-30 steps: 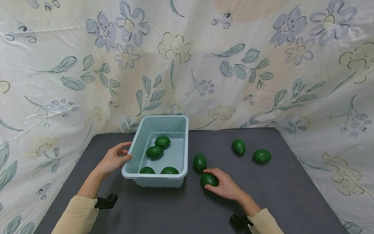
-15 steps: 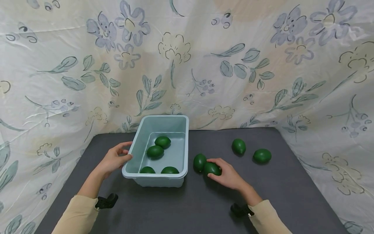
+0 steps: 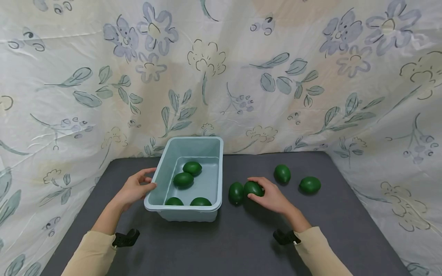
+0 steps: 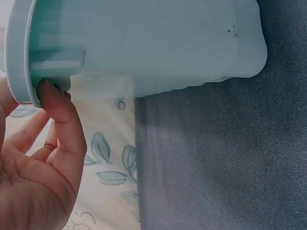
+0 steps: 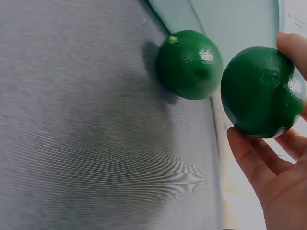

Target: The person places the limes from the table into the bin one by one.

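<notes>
My left hand (image 3: pixel 135 190) holds the left rim of a pale blue-green plastic bin (image 3: pixel 188 216); the left wrist view shows its fingers curled at the rim (image 4: pixel 19 52). Several dark green limes lie in the bin, among them one lime (image 3: pixel 183 179) near the middle. Right of the bin, my right hand (image 3: pixel 273 199) pinches a lime (image 3: pixel 253 189) between thumb and fingers. In the right wrist view this lime (image 5: pixel 261 93) is raised above the table. Another lime (image 3: pixel 236 193) lies on the table between the bin and the held one.
Two more limes, one upright-looking lime (image 3: pixel 282 174) and one lime on its side (image 3: pixel 309 185), lie at the back right of the dark grey table (image 3: pixel 193 249). A flowered cloth (image 3: pixel 238 76) hangs behind the table and along both sides.
My right hand has moved the pinched lime up and away from me, slightly rightward, past the lime beside the bin. The left hand and bin have stayed put.
</notes>
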Motion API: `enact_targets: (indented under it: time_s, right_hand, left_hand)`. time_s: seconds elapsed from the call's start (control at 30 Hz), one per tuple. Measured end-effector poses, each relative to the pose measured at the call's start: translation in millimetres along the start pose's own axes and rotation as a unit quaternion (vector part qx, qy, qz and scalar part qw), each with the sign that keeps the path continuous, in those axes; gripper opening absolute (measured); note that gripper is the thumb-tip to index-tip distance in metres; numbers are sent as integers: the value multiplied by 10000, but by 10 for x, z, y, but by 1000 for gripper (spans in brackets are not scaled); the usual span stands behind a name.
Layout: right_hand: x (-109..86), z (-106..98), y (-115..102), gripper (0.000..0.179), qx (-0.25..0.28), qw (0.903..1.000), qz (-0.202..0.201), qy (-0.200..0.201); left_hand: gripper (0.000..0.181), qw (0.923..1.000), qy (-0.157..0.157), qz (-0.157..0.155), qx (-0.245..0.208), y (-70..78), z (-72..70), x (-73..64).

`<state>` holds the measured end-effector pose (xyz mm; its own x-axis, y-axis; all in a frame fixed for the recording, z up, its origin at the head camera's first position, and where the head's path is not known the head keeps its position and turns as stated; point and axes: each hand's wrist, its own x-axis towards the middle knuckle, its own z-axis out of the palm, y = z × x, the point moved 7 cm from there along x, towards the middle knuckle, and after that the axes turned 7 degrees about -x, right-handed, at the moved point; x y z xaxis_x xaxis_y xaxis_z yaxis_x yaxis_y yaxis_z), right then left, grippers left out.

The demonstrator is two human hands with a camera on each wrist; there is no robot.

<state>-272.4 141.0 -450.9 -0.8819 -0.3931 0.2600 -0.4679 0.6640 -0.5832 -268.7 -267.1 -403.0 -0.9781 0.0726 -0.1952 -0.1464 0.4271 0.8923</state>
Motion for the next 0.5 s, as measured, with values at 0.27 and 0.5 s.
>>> enact_targets:
  time_s: [0.27,0.5]
  right_hand:
    - [127,-162,-69,52,-115,9999,-48,24]
    - [252,-244,-106,54,-108,9999,38,-49]
  left_hand:
    - [62,10000,-2,1,-3,1,-1,6]
    - [63,10000,-9,-3,-6,1,0,5]
